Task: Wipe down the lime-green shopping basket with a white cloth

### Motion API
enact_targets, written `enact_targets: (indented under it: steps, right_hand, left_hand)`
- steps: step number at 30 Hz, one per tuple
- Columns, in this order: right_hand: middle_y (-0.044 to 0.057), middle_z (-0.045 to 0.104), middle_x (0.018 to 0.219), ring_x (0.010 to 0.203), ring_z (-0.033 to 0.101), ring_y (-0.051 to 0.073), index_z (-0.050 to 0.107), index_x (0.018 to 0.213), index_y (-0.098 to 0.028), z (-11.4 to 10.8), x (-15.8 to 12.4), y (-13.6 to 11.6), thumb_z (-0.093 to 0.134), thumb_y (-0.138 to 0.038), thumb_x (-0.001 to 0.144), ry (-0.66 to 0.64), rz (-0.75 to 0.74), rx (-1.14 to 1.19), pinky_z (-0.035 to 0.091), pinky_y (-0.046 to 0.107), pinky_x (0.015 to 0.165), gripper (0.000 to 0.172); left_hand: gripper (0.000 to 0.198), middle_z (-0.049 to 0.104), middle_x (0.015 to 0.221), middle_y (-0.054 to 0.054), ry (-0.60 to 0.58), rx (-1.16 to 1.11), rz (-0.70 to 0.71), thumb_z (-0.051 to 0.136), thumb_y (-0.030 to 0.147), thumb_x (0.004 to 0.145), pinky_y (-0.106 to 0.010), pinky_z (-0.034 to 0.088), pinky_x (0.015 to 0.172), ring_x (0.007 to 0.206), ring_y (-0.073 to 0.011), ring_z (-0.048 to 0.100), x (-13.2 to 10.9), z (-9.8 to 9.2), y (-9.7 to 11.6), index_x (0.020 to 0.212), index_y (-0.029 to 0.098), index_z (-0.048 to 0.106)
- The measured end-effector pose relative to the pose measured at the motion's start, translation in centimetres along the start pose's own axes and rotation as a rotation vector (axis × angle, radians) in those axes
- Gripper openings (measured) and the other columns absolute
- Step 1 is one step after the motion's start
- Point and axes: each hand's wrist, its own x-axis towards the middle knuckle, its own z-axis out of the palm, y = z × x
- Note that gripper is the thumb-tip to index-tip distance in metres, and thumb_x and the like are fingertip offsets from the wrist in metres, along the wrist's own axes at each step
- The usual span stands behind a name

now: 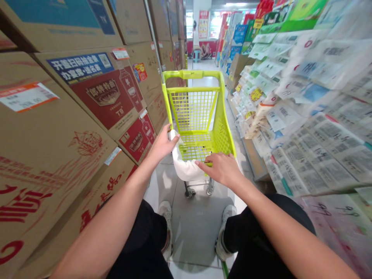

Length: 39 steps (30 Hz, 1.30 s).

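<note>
A lime-green plastic shopping cart (223, 128) stands on the floor between my feet and the aisle ahead, its basket of lattice walls open at the top. A white cloth (187, 168) drapes over the near-left corner of its rim and hangs down outside. My left hand (164, 143) pinches the cloth against the left rim, thumb on the inner side. On the near rim, my right hand (222, 166) is wrapped over the green edge at the right corner, its thumb and fingertips by the cloth's end. Some of its fingers are hidden.
Stacked cardboard boxes (110, 97) wall the left side closely, with a thin metal pole (152, 35) rising from the cart's far-left corner. Packs of tissue paper (308, 89) pile up on the right. Ahead, a tiled aisle leads to a blue stool (197, 55).
</note>
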Motion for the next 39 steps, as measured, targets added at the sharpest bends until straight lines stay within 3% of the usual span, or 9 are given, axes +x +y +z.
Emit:
enact_targets:
  steps: [7,14,17,19,22,25,28,32,39]
  right_hand:
    - [0.002,0.081,0.116,0.113,0.072,0.025,0.082,0.104,-0.026,1.2,0.5,-0.8,0.069,-0.040,0.102,0.022,-0.075,0.294,0.040,0.034,0.088,0.019]
    - [0.002,0.072,0.079,0.076,0.065,0.018,0.067,0.077,-0.020,0.0,1.0,2.1,0.063,-0.034,0.095,0.303,-0.124,0.565,0.041,0.028,0.071,0.023]
    - [-0.003,0.051,0.057,0.058,0.048,0.015,0.049,0.062,-0.024,-2.5,0.9,5.1,0.059,-0.032,0.088,0.356,0.045,0.437,0.030,0.029,0.060,0.030]
    - [-0.003,0.045,0.053,0.056,0.044,0.016,0.046,0.059,-0.025,-3.8,0.8,6.8,0.059,-0.038,0.089,0.331,0.137,0.274,0.026,0.030,0.060,0.035]
    - [0.001,0.058,0.065,0.065,0.054,0.020,0.060,0.074,-0.023,-4.1,0.8,7.3,0.058,-0.054,0.095,0.466,0.185,0.092,0.032,0.031,0.064,0.038]
    - [0.007,0.071,0.090,0.085,0.065,0.024,0.067,0.098,-0.020,-2.5,1.0,5.1,0.055,-0.054,0.101,0.611,-0.033,0.113,0.045,0.034,0.078,0.036]
    - [0.012,0.075,0.115,0.109,0.068,0.027,0.068,0.118,-0.018,0.1,1.2,1.1,0.053,-0.049,0.106,0.420,-0.347,0.133,0.052,0.036,0.093,0.036]
    - [0.018,0.076,0.122,0.115,0.072,0.031,0.062,0.135,-0.014,2.4,1.6,-3.6,0.050,-0.053,0.110,0.148,-0.361,-0.065,0.056,0.038,0.090,0.048]
    - [0.017,0.081,0.101,0.097,0.081,0.030,0.067,0.128,-0.015,2.1,2.3,-4.0,0.031,-0.047,0.116,0.000,-0.218,-0.194,0.060,0.036,0.080,0.049]
  left_hand:
    - [0.038,0.078,0.103,-0.010,0.069,0.244,-0.095,0.058,0.056,0.097,-0.040,0.052,0.087,0.100,-0.0314,0.072,-0.7,-1.7,1.7,0.109,0.023,0.074]
    - [0.031,0.056,0.069,0.004,0.101,-0.261,-0.076,0.062,0.031,0.079,-0.026,0.036,0.058,0.057,-0.0145,0.050,-0.1,-2.5,1.6,0.108,0.022,0.065]
    - [0.028,0.061,0.069,0.002,-0.053,-0.364,-0.157,0.064,0.034,0.076,-0.026,0.036,0.055,0.055,-0.0148,0.052,-0.9,-2.8,2.6,0.100,0.021,0.067]
    - [0.023,0.063,0.066,0.001,-0.127,-0.205,-0.156,0.065,0.036,0.078,-0.028,0.037,0.058,0.056,-0.0166,0.054,-1.6,-2.8,3.1,0.094,0.021,0.069]
    - [0.029,0.066,0.069,0.000,-0.059,0.109,-0.071,0.066,0.038,0.082,-0.032,0.042,0.067,0.062,-0.0191,0.059,-2.2,-2.2,3.3,0.106,0.022,0.072]
    - [0.049,0.074,0.102,-0.008,0.025,0.137,-0.030,0.067,0.040,0.087,-0.038,0.051,0.082,0.085,-0.0242,0.068,-1.8,-0.8,2.9,0.131,0.019,0.066]
    - [0.063,0.071,0.129,-0.018,-0.033,-0.066,-0.198,0.066,0.036,0.090,-0.042,0.056,0.092,0.104,-0.0281,0.071,-0.6,1.0,2.6,0.147,0.012,0.056]
    - [0.073,0.072,0.137,-0.017,-0.165,-0.368,-0.431,0.064,0.025,0.089,-0.041,0.060,0.091,0.112,-0.0288,0.074,1.1,2.8,3.4,0.160,0.014,0.049]
    - [0.083,0.077,0.131,-0.013,-0.336,-0.526,-0.211,0.062,0.004,0.065,-0.042,0.060,0.104,0.117,-0.0261,0.074,1.9,4.2,3.6,0.148,0.014,0.064]
